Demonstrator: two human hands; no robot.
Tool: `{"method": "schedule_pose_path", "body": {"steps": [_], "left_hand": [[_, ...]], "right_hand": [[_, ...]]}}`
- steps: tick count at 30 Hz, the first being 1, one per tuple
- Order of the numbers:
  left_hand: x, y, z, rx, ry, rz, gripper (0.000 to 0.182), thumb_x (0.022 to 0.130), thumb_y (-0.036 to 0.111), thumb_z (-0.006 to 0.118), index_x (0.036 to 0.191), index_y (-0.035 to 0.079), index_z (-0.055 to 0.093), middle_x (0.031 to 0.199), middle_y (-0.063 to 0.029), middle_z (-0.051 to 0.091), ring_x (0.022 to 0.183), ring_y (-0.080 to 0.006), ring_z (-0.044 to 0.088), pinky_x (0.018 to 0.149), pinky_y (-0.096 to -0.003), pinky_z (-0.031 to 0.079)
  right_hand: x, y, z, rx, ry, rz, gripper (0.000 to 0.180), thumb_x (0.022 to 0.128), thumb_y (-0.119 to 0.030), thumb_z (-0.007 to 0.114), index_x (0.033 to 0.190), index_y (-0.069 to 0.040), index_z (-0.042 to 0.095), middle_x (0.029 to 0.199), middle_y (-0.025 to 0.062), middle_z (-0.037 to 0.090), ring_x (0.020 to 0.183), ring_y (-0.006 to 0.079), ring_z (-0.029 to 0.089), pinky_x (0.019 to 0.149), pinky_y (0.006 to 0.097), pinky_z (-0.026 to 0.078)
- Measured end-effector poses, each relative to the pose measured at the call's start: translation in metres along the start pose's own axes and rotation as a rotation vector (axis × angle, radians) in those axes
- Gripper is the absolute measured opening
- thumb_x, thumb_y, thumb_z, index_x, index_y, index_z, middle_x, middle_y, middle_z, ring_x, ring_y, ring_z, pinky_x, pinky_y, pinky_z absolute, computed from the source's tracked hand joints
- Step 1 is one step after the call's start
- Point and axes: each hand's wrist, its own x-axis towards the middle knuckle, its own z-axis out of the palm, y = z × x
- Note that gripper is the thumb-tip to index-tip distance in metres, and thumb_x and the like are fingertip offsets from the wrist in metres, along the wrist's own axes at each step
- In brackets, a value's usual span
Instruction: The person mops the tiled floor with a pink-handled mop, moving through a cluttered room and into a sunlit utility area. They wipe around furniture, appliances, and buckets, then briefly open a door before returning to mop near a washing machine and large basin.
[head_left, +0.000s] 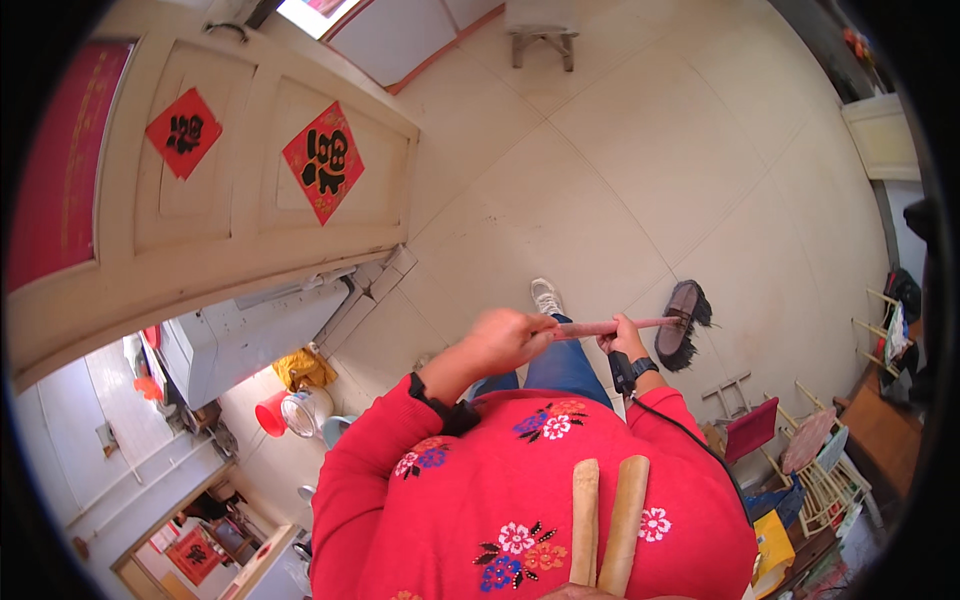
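Note:
A mop handle (592, 328) with a pinkish covering runs sideways in front of my body. Its grey mop head with dark fringe (675, 326) rests on the tiled floor to the right. My left hand (514, 339) is closed around the handle's end, slightly blurred. Farther along, toward the mop head, my right hand (624, 337) grips the same handle. A black device with a cable is strapped at the right wrist.
An open door with red paper diamonds (324, 163) stands at left. Beyond its edge are a white appliance (225, 349) and a red bucket (271, 414). Folding chairs (814, 442) stand at lower right, and a stool (542, 41) at the top.

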Motion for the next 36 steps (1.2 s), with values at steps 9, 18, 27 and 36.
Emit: {"method": "schedule_pose_path", "body": {"steps": [9, 18, 27, 36], "left_hand": [[-0.196, -0.088, -0.043, -0.261, 0.527, -0.280, 0.022, 0.087, 0.023, 0.058, 0.103, 0.010, 0.067, 0.082, -0.0131, 0.067, 0.068, -0.0265, 0.065, 0.062, -0.0320, 0.050], [-0.402, -0.114, 0.041, -0.527, 0.860, -0.766, 0.024, 0.088, 0.015, 0.058, 0.107, 0.002, 0.065, 0.063, -0.0060, 0.059, 0.056, -0.0082, 0.054, 0.053, -0.0236, 0.043], [-0.557, -0.064, 0.071, -0.621, 1.317, -0.892, 0.022, 0.085, 0.008, 0.054, 0.098, -0.005, 0.066, 0.063, 0.0005, 0.055, 0.049, -0.0039, 0.044, 0.045, -0.0189, 0.033], [-0.593, -0.035, 0.033, -0.306, 1.523, -0.756, 0.022, 0.083, 0.013, 0.050, 0.087, -0.004, 0.064, 0.081, -0.0063, 0.058, 0.059, -0.0069, 0.048, 0.046, -0.0188, 0.034]], "right_hand": [[-0.026, 0.125, 0.190, -0.547, -0.116, 0.102, 0.018, 0.089, -0.025, 0.050, 0.094, -0.007, 0.052, 0.080, 0.0105, 0.059, 0.067, 0.0254, 0.059, 0.060, 0.0413, 0.051], [-0.076, 0.323, 0.265, -1.242, -0.281, 0.107, 0.019, 0.085, -0.021, 0.050, 0.092, -0.003, 0.052, 0.078, 0.0137, 0.060, 0.062, 0.0277, 0.062, 0.053, 0.0449, 0.052], [-0.158, 0.511, 0.251, -1.549, -0.468, 0.559, 0.027, 0.086, -0.028, 0.051, 0.092, -0.002, 0.055, 0.085, 0.0167, 0.062, 0.079, 0.0320, 0.062, 0.080, 0.0518, 0.045], [-0.231, 0.515, 0.277, -1.438, -0.585, 0.690, 0.023, 0.090, -0.030, 0.050, 0.089, -0.007, 0.053, 0.091, 0.0113, 0.062, 0.087, 0.0256, 0.061, 0.081, 0.0419, 0.048]]}}
